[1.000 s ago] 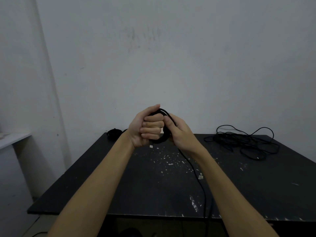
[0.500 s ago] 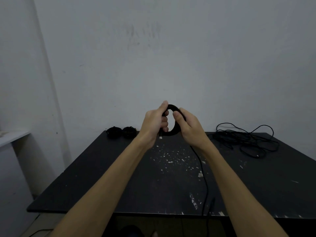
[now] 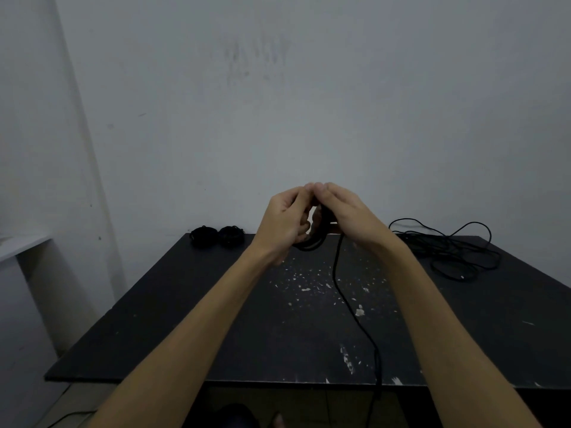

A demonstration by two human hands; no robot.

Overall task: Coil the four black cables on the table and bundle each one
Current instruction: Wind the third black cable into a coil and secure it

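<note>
Above the middle of the black table (image 3: 185, 319), my left hand (image 3: 285, 222) and my right hand (image 3: 347, 213) hold a small black cable coil (image 3: 313, 242) between them, fingertips meeting on top. Most of the coil is hidden by the fingers. Its loose tail (image 3: 355, 316) drops from my right hand, crosses the table and hangs over the front edge. Two finished black bundles (image 3: 216, 236) lie side by side at the table's back left. A loose tangled black cable (image 3: 454, 248) lies at the back right.
White paint flecks (image 3: 312, 282) speckle the table's middle. A grey wall (image 3: 309, 103) rises right behind the table. A pale shelf edge (image 3: 21, 247) sticks in at the left. On the floor at lower left a thin cable (image 3: 66, 417) runs.
The coil has turned from facing me to nearly edge-on between my hands. My right fingers have come up over its top and now meet my left fingertips. The tail has shifted slightly.
</note>
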